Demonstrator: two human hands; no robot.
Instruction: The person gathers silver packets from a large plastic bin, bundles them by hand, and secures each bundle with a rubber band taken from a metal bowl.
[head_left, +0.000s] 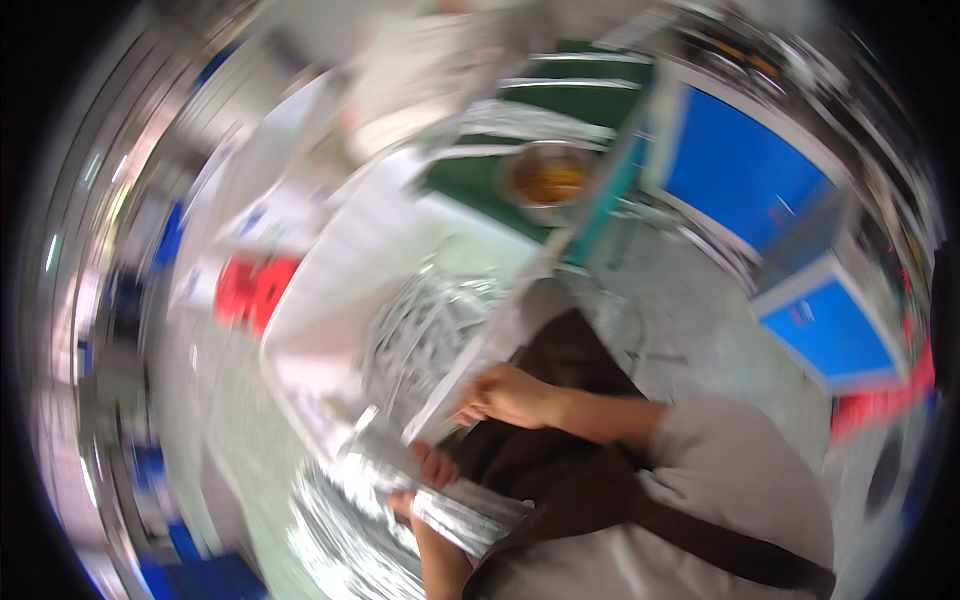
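Blur softens much of the view. My left hand (431, 476) is wrapped around a bundle of shiny silver strips (472, 517), which lies across my lap against a dark apron (547, 480). Above it, near the tub's edge, my right hand (502, 394) pinches a thin yellowish strand (454, 412), perhaps a rubber band. Before me stands a large white plastic tub (322, 292) with a tangled heap of loose silver strips (427, 330) inside. More silver strips (352, 532) are piled beyond my left hand.
A metal bowl (551, 184) of orange-yellow pieces rests on a green surface (472, 187) with silver bundles (532, 120). Another person in light clothing (420, 75) is beyond the tub. Blue-panelled cabinets (742, 165) stand at right; a red object (259, 289) is left.
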